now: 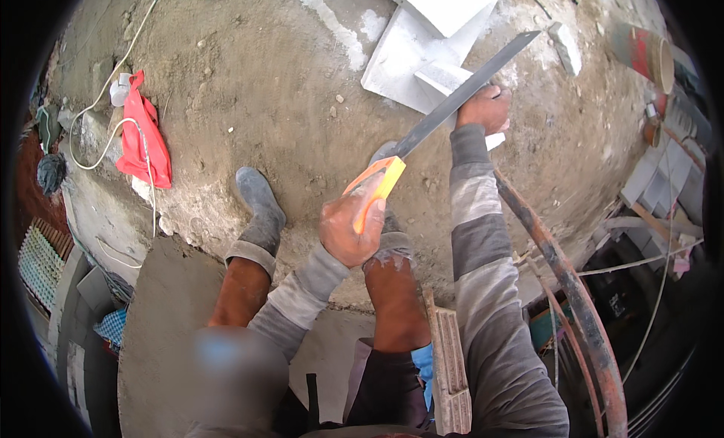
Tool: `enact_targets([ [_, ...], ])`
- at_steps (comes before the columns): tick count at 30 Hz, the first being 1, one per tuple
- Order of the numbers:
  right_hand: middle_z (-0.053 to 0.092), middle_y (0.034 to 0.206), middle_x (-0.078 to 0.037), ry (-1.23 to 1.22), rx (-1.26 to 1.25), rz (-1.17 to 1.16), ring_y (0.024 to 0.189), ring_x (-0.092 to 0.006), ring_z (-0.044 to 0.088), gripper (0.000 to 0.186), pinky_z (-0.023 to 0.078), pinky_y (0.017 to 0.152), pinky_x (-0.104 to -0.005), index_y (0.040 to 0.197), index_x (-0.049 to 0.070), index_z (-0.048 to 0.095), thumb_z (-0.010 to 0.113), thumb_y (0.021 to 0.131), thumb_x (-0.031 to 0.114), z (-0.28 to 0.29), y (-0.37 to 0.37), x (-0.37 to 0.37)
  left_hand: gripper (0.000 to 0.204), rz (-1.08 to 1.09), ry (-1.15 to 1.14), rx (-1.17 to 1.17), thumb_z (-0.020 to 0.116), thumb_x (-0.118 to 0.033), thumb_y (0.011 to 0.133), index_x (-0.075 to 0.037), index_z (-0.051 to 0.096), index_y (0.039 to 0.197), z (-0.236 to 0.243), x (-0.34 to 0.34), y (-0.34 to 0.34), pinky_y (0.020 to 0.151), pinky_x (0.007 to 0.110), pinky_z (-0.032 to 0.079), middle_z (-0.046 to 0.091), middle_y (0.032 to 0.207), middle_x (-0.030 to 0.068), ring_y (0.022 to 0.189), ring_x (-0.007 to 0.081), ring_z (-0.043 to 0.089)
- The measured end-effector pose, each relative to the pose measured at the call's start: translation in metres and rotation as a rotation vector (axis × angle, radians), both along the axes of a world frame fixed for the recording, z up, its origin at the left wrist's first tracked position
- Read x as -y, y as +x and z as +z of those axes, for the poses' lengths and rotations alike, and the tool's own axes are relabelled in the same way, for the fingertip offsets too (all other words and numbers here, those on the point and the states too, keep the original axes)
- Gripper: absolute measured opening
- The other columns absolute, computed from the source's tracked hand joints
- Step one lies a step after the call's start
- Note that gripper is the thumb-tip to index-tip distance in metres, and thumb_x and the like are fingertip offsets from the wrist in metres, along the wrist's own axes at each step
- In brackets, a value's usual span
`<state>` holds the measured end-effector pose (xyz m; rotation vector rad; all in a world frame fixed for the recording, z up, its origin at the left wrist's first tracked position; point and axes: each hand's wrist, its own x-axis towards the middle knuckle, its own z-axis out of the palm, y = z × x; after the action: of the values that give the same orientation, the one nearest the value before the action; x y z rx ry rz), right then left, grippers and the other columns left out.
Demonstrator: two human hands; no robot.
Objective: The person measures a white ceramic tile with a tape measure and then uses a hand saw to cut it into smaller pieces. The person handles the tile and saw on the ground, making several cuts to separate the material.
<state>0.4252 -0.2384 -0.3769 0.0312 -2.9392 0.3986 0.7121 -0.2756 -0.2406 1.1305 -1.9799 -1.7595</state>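
My left hand (351, 228) is closed round the orange and yellow handle of a hand saw (461, 99). Its long grey blade slants up and to the right, passing just left of my right hand (485, 110). The fingers of that hand are curled closed; what they hold, if anything, is hidden. A small white piece (495, 141) shows beside the right wrist. Touching or close to the blade's far half is a white block (441, 78), among larger white slabs (445, 4) on the ground.
A red cloth or bag (143, 136) lies at left with a pale cable (102, 99) beside it. A rusty curved metal bar (562, 276) rises near my right arm. At far right stands a bucket (641, 57); a white offcut (566, 47) lies on the dirt.
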Motion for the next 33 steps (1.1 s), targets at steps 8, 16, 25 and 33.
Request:
enact_targets([
  [8,0.07,0.074,-0.011,-0.228,0.324,-0.22,0.073,-0.0265,0.066,0.042,0.05,0.072,-0.0387,0.085,0.003,0.073,0.049,0.099,0.035,0.041,0.007,0.036,0.033,0.039,0.065,-0.004,0.061,-0.008,0.088,0.004,0.064,0.119,0.028,0.008,0.021,0.057,0.035,0.049,0.067,0.075,0.0178,0.058,0.0267,0.064],
  [16,0.072,0.087,-0.016,-0.065,0.204,-0.193,0.085,-0.0313,0.068,0.036,0.05,0.081,-0.0407,0.103,0.003,0.072,0.048,0.099,0.03,0.009,0.004,0.024,0.035,-0.108,0.118,0.218,0.066,-0.009,0.084,0.003,0.064,0.117,0.005,0.032,-0.016,0.062,0.041,0.054,0.068,0.081,0.021,0.067,0.0353,0.068],
  [25,0.072,0.085,-0.018,-0.199,0.189,-0.148,0.081,-0.033,0.068,0.038,0.051,0.077,-0.0424,0.1,0.002,0.071,0.047,0.099,0.031,-0.002,-0.006,0.008,0.031,-0.08,0.031,0.035,0.063,-0.007,0.087,0.006,0.064,0.114,0.022,0.037,-0.008,0.057,0.038,0.051,0.065,0.074,0.0207,0.061,0.0348,0.066],
  [33,0.069,0.101,-0.021,-0.192,0.34,-0.184,0.089,-0.0345,0.067,0.041,0.052,0.079,-0.0412,0.117,-0.002,0.063,0.047,0.1,0.032,0.023,0.002,0.026,0.034,-0.118,0.088,0.048,0.061,-0.007,0.087,0.003,0.063,0.119,0.016,0.049,-0.016,0.058,0.037,0.051,0.066,0.077,0.0209,0.061,0.032,0.066],
])
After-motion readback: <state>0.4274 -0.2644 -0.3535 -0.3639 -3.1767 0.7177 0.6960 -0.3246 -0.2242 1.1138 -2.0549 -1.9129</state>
